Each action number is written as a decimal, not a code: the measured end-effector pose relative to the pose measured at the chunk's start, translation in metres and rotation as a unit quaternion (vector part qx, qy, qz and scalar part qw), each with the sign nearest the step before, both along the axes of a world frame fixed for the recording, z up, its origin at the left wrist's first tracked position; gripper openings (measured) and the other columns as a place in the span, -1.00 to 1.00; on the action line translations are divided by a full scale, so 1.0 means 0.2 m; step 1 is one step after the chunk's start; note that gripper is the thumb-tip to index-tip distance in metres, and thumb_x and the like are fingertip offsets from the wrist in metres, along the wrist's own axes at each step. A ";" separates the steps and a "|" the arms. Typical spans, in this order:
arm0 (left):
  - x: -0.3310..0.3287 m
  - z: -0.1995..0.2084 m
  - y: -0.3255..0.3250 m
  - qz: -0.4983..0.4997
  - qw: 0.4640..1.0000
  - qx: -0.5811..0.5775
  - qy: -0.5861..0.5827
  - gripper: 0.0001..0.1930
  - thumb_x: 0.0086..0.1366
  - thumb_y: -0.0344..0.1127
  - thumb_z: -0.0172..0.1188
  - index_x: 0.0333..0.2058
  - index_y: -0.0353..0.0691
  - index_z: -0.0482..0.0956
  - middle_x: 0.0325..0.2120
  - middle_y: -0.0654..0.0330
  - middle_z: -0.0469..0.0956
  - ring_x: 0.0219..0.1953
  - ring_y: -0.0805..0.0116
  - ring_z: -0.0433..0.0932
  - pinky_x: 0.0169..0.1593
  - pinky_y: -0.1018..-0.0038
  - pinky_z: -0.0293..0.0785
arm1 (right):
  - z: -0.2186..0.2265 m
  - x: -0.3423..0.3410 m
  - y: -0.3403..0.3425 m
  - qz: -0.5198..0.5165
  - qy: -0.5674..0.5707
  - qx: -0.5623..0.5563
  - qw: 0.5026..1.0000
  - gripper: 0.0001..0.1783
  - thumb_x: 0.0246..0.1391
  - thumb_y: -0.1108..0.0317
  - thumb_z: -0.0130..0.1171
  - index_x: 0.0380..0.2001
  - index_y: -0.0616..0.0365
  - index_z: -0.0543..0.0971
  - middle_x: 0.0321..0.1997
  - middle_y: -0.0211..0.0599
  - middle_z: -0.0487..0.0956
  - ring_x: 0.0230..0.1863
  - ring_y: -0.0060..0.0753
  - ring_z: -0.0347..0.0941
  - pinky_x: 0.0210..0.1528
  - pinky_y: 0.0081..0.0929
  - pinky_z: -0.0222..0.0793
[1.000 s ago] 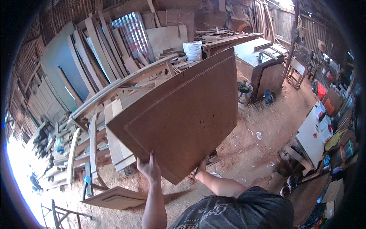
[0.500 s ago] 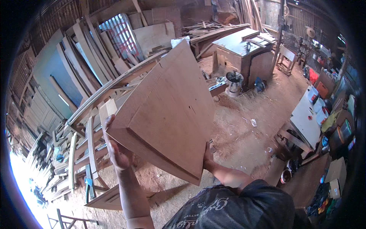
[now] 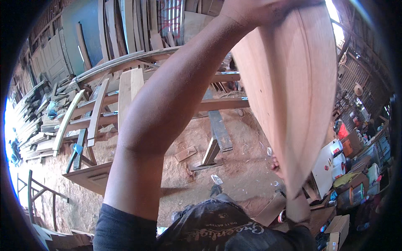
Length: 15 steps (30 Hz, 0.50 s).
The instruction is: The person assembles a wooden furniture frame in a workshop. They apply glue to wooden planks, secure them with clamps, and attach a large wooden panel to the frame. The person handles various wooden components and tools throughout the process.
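Note:
A large pale-brown wooden panel [image 3: 301,83] with a thick, ridged edge stands tilted up in front of me, slightly blurred by motion. My left arm reaches high across the view, and my left hand [image 3: 268,11] grips the panel's top end; its fingers are partly in shadow and cut off by the upper rim. Low on the panel, the fingertips of my right hand [image 3: 276,165] curl round the left side of its narrow lower end. The rest of that hand is hidden behind the wood.
A long wooden workbench frame [image 3: 167,54] with planks [image 3: 130,90] across it is at left. A small wooden trestle [image 3: 210,151] stands on the dirt floor. Stacked timber [image 3: 29,125] lies far left; a white board [image 3: 324,167], containers and a cardboard box [image 3: 336,232] are right.
The panel has swung up and to the right, turning its edge toward me. My left hand has risen from the panel's left corner to its top. The view has turned too.

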<state>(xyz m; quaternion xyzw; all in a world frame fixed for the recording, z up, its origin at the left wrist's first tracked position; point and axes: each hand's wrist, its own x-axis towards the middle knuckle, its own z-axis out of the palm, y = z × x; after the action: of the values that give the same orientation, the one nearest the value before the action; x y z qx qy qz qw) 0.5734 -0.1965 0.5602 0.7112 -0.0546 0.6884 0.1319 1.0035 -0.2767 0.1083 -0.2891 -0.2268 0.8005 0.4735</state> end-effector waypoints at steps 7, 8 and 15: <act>-0.08 -0.12 0.23 0.205 0.941 -0.193 -0.188 -0.47 0.20 0.11 0.45 -0.48 -0.34 0.59 -0.62 0.26 0.54 -0.61 0.58 0.40 -0.53 0.52 0.29 | 0.59 0.35 0.02 -0.078 -0.085 0.021 0.993 -0.24 0.29 -0.34 -0.20 -0.13 0.25 0.52 -0.53 -0.36 0.54 -0.57 -0.42 0.50 -0.20 -0.24 0.57; -0.11 -0.18 0.30 0.173 0.939 -0.223 -0.197 -0.49 0.21 0.08 0.46 -0.47 -0.33 0.56 -0.64 0.28 0.51 -0.60 0.60 0.36 -0.54 0.51 0.24 | 0.65 0.33 0.08 -0.109 -0.129 0.018 0.985 -0.28 0.28 -0.33 -0.21 -0.22 0.18 0.52 -0.57 -0.42 0.49 -0.61 -0.47 0.43 -0.27 -0.31 0.51; -0.27 -0.62 0.78 0.276 0.870 -0.282 -0.296 -0.45 0.22 0.15 0.41 -0.58 -0.32 0.66 -0.65 0.33 0.55 -0.58 0.59 0.42 -0.45 0.54 0.35 | 0.76 0.21 0.66 -0.173 -0.224 -0.014 0.959 -0.36 0.24 -0.39 -0.23 -0.51 -0.06 0.41 -0.61 -0.53 0.41 -0.66 -0.57 0.23 -0.49 -0.52 0.14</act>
<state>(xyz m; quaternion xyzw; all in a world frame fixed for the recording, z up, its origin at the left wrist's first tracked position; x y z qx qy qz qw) 0.5191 -0.0415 0.4356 0.3927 0.3039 0.8611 0.1093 1.0460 -0.1445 0.2605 -0.5021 -0.2624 0.6246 0.5375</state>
